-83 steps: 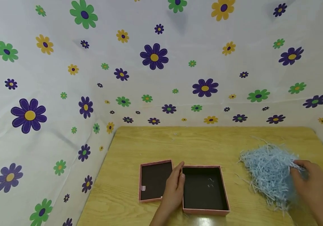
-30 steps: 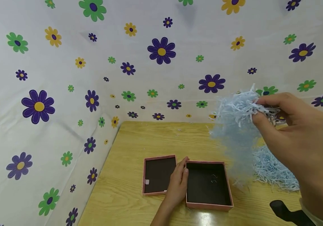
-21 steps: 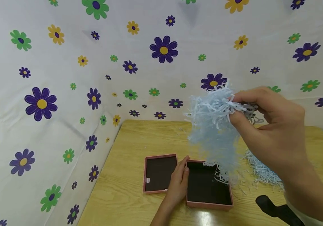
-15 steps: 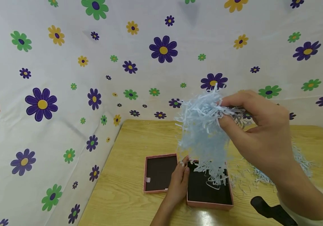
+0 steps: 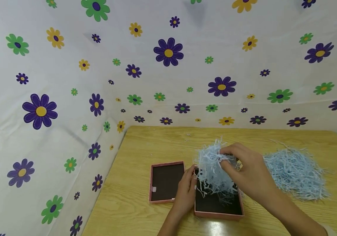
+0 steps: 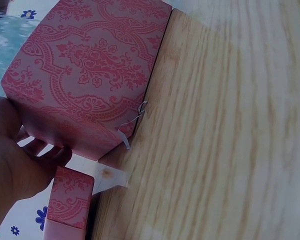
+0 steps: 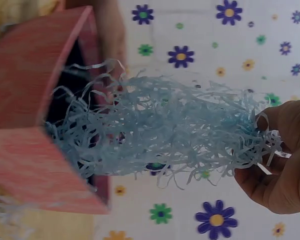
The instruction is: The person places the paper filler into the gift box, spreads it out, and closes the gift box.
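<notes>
My right hand (image 5: 246, 167) pinches a bunch of pale blue shredded paper (image 7: 165, 125) between thumb and fingers. The bunch hangs down into the pink box (image 5: 219, 214), its lower strands inside the dark interior. My left hand (image 5: 185, 190) holds the box at its left wall, thumb at the rim and fingers along the outside. In the left wrist view, the box (image 6: 97, 65) shows a red floral pattern, and the left fingers (image 6: 35, 150) touch its side. A larger heap of the same shredded paper (image 5: 296, 173) lies on the table to the right.
A shallow pink-edged lid (image 5: 165, 182) with a dark inside lies left of the box, close to the left hand. Loose paper strands lie on the wooden table (image 5: 136, 147). A flower-printed sheet (image 5: 186, 39) stands behind and to the left.
My right hand took a bunch of shredded paper from the heap, lifted it, carried it left, and has lowered it into the box. The left hand has stayed at the box.
</notes>
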The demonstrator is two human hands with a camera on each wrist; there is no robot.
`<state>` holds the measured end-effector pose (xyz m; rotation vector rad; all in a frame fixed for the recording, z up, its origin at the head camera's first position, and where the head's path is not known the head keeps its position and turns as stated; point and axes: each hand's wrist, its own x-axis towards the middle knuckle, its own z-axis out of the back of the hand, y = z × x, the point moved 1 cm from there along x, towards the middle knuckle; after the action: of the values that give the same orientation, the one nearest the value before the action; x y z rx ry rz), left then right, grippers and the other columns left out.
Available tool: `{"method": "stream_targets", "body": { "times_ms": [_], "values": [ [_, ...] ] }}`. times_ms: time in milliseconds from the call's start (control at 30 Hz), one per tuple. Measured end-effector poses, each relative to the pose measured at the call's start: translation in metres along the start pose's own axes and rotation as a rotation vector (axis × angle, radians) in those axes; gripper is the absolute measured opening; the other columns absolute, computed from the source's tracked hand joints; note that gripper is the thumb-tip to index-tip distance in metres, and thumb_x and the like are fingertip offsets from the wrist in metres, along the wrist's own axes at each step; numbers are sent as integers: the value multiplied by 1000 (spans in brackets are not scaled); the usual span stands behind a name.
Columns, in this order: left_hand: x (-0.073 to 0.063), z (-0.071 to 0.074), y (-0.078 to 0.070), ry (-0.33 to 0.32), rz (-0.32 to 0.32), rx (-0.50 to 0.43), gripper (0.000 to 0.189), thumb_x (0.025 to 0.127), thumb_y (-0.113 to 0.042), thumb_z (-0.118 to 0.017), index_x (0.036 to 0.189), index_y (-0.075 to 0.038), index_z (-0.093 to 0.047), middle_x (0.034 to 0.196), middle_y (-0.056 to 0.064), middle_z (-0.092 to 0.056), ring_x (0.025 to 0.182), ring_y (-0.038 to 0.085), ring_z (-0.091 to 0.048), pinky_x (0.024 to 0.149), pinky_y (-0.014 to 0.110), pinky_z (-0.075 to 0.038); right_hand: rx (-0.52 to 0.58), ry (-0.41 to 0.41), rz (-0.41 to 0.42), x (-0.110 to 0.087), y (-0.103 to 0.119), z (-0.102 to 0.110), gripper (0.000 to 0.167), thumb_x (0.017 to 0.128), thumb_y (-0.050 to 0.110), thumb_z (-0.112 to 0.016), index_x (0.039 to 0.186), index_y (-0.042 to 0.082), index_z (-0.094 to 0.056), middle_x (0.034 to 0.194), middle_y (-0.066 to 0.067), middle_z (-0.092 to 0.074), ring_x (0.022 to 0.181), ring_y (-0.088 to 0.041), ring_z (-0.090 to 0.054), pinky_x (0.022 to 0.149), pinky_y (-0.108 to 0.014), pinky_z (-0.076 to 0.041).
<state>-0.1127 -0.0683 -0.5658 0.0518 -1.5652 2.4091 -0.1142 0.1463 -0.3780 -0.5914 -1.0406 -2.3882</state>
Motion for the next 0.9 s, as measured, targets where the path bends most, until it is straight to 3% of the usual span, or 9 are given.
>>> {"method": "stream_targets", "body": {
  "times_ms": [100, 200, 433, 500, 667, 767, 900],
  "values": [
    [-1, 1, 1, -7, -14, 15, 48, 117, -19, -38, 165, -11, -37, 158, 13, -49, 139, 30, -54, 107, 52, -49, -23, 72, -27, -16, -14, -16, 35, 84, -4, -85, 112, 15, -77, 107, 3, -75, 86, -12, -70, 71, -35, -57],
    [-1, 1, 1, 2, -15, 1, 48, 117, -19, -38, 165, -14, -37, 159, 10, -49, 135, 28, -56, 105, 49, -51, -45, 137, -43, -28, -25, -27, 35, 83, -1, -87, 113, 15, -78, 108, 4, -75, 89, -14, -72, 72, -36, -59],
    [-3, 2, 3, 7, -8, -13, 47, 118, -21, -36, 165, -20, -36, 161, 7, -46, 125, 20, -59, 99, 40, -52, 1, 443, -29, -49, -44, -54, 27, 90, 8, -83, 114, 19, -77, 111, 7, -73, 94, -13, -71, 73, -33, -59],
    [-2, 3, 3, 8, -13, -15, 48, 118, -20, -36, 165, -20, -36, 161, 7, -47, 109, 18, -61, 91, 36, -52, -7, 525, -11, -51, -48, -62, 27, 91, 13, -83, 117, 20, -76, 115, 5, -72, 99, -18, -71, 75, -36, -59],
    [-1, 4, 2, 9, -27, -14, 48, 117, -19, -36, 165, -20, -36, 160, 10, -47, 108, 18, -61, 93, 37, -52, -59, 691, -12, -52, -56, -78, 44, 90, 22, -86, 132, 16, -72, 134, -9, -67, 118, -35, -66, 87, -53, -59],
    [-1, 3, 1, 14, -31, -14, 48, 118, -19, -35, 165, -19, -36, 160, 11, -47, 120, 22, -60, 99, 42, -52, -109, 715, 2, -50, -55, -78, 54, 87, 25, -89, 136, 13, -70, 139, -14, -65, 121, -39, -65, 88, -58, -58],
    [-1, 4, 0, 11, -33, -17, 48, 117, -18, -36, 165, -19, -36, 161, 10, -46, 130, 25, -57, 106, 50, -50, -173, 654, 62, -41, -50, -69, 55, 83, 26, -92, 132, 14, -72, 135, -14, -67, 115, -37, -68, 81, -52, -61]
  ]
}}
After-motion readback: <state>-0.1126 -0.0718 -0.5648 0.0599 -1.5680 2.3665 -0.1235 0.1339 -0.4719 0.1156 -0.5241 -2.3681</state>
